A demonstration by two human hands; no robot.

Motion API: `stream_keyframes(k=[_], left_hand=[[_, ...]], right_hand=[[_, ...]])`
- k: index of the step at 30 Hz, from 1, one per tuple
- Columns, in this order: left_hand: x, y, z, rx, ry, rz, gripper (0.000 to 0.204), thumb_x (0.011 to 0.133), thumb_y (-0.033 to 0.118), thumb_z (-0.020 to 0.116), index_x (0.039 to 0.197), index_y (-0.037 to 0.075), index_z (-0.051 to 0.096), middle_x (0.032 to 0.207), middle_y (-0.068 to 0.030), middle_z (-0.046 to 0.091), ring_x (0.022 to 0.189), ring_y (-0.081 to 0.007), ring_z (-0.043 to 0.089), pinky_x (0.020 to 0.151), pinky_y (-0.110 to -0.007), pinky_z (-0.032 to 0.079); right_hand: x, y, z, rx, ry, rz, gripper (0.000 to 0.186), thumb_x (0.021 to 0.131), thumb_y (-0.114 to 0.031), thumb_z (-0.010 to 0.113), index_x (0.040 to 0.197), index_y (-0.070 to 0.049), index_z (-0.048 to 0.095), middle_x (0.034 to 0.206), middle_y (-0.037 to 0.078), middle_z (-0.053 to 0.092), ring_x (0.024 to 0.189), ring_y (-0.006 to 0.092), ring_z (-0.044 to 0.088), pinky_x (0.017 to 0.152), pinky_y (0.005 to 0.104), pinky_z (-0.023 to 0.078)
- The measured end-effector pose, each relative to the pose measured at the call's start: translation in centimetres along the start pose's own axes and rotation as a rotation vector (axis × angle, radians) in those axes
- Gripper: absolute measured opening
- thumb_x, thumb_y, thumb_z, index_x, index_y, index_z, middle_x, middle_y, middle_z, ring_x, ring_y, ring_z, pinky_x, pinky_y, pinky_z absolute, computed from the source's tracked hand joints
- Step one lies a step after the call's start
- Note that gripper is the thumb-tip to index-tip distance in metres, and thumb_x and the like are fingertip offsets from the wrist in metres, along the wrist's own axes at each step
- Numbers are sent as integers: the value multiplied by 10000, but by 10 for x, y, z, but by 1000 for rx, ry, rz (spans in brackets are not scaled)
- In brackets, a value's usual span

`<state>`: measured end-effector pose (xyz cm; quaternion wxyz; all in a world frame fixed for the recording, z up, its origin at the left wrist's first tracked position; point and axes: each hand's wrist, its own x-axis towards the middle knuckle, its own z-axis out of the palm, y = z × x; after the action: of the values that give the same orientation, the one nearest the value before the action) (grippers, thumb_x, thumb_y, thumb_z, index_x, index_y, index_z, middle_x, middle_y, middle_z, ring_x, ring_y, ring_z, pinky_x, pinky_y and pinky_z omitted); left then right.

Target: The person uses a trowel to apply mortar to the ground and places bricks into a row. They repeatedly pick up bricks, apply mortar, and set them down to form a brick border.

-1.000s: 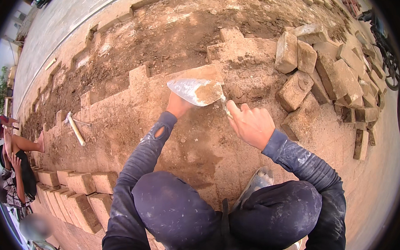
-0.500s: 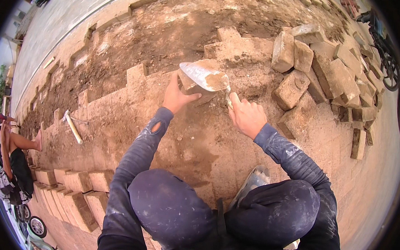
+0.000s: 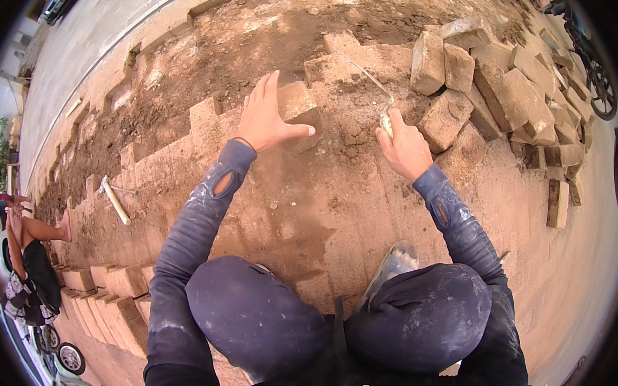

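My left hand (image 3: 266, 116) is open beside a tan paving brick (image 3: 297, 103), its fingers stretched out and its thumb pointing right, just in front of the brick. Whether it touches the brick I cannot tell. My right hand (image 3: 406, 147) is closed round the handle of a pointing trowel (image 3: 373, 78). The trowel's blade is seen edge-on, tilted over the dirt to the right of the brick. Beneath it lies loose brown soil (image 3: 358, 124) along the edge of the laid pavers (image 3: 183, 199).
At right rises a heap of loose bricks (image 3: 521, 112). A hammer (image 3: 116, 202) lies on the pavers at left. Stacked bricks (image 3: 109, 308) stand at lower left, near a seated person (image 3: 29, 256). Bare dirt (image 3: 245, 49) stretches beyond the stepped paver edge; motorcycles are parked at both sides.
The trowel has moved right, and its blade, earlier flat with soil on it, is now edge-on with no soil visible. My left hand's fingers have straightened and spread beside the brick.
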<state>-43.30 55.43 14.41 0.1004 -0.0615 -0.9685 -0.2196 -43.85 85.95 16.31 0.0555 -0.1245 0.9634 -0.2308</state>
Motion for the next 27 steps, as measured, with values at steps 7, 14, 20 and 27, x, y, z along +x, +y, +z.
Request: stream_keyframes(k=[7,14,20,27], left_hand=[[47,23,-15,233,-401,-99,1057,640,476,828,1443,-25,357,1352,-263,535,1183,-408,589,980,-451,500],[-48,-1,-88,126,-243,-330,1006,627,454,840,1381,-50,403,1187,-257,636,1040,-392,651,867,-459,524],[-139,-10,-186,233,-271,-437,927,617,418,848,1349,6,456,1113,-209,661,1009,-376,663,836,-447,545],[-316,-45,-208,367,-186,-519,843,648,269,845,1367,63,456,1262,-159,580,1165,-348,593,961,-451,505]], right_hand=[[-42,43,15,332,30,65,374,960,-294,591,1204,-41,466,893,327,655,889,533,622,755,560,475],[-103,63,5,813,-157,324,270,1027,-229,558,1234,-70,487,680,-3,462,468,86,439,389,245,383],[-96,77,-6,759,-240,397,329,1026,-291,555,1269,-85,471,709,24,473,434,99,433,354,244,367],[-51,15,21,795,-343,290,340,1020,-272,562,1297,-94,476,694,22,462,461,94,422,377,238,361]])
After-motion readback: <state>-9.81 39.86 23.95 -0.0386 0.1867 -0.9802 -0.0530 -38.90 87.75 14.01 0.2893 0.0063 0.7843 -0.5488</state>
